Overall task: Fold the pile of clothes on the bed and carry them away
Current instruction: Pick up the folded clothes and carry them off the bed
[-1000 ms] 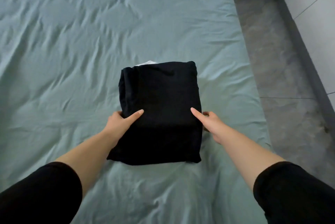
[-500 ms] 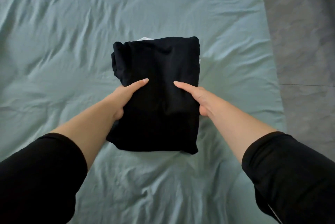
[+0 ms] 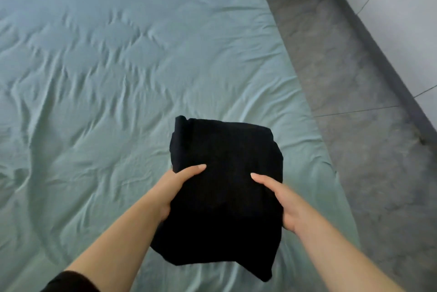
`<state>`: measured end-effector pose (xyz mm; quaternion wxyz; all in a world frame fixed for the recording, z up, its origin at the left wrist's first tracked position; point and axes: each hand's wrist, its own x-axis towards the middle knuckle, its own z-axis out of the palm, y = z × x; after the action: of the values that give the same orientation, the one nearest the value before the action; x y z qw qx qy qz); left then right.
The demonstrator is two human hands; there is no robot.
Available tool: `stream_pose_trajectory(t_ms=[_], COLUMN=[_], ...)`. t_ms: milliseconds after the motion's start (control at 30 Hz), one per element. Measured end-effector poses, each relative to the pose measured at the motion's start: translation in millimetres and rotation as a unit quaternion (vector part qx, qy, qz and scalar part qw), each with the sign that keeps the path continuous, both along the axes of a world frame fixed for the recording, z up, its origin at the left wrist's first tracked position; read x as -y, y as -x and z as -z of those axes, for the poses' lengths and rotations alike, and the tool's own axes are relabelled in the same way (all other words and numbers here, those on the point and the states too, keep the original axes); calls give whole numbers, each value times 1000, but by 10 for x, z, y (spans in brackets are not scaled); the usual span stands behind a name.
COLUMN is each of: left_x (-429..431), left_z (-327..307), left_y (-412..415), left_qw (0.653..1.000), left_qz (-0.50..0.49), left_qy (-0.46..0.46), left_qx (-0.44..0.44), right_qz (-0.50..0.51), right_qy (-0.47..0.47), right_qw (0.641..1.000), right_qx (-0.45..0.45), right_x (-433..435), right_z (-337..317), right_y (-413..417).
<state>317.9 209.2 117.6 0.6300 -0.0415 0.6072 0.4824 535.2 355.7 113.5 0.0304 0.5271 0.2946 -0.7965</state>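
Head view. I am holding the stack of folded black clothes (image 3: 227, 149) between my two hands, over the right part of the bed (image 3: 94, 79) and near its edge. My left hand (image 3: 173, 187) is gripping the stack's left side, with the thumb lying across the top and the other fingers hidden beneath the cloth. My right hand (image 3: 281, 199) is gripping the right side in the same way, thumb on top and fingers tucked under. The two thumbs are pointing toward each other, well apart, with bare black cloth between them. The stack's far end is reaching beyond my hands, and its near right corner is drooping below my right wrist. The bed's green sheet is lying wrinkled. The grey floor (image 3: 354, 102) is running along the bed's right side, with white panels (image 3: 402, 8) standing beyond it.
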Motion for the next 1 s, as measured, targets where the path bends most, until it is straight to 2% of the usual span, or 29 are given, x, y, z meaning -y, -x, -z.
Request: stream_pose_trajectory(t_ms=[100, 400, 667, 1000], left_x=[5, 38, -96, -691], left_z=[-572, -1744, -2139, -2239], left_y=[-198, -959, -2386, -4521], left_qw=[999, 978, 952, 949], left_qz=[46, 198, 298, 314], left_qy=[-18, -52, -54, -38], left_qx=[-18, -24, -41, -11], right_qz=[47, 205, 279, 309], right_qy=[-19, -63, -72, -112], right_qw=[998, 977, 957, 944], right_qx=[-22, -8, 12, 11], right_x=[253, 1098, 1363, 798], right_z=[-556, -1827, -2176, -2375], right_y=[-333, -1332, -2773, -4920])
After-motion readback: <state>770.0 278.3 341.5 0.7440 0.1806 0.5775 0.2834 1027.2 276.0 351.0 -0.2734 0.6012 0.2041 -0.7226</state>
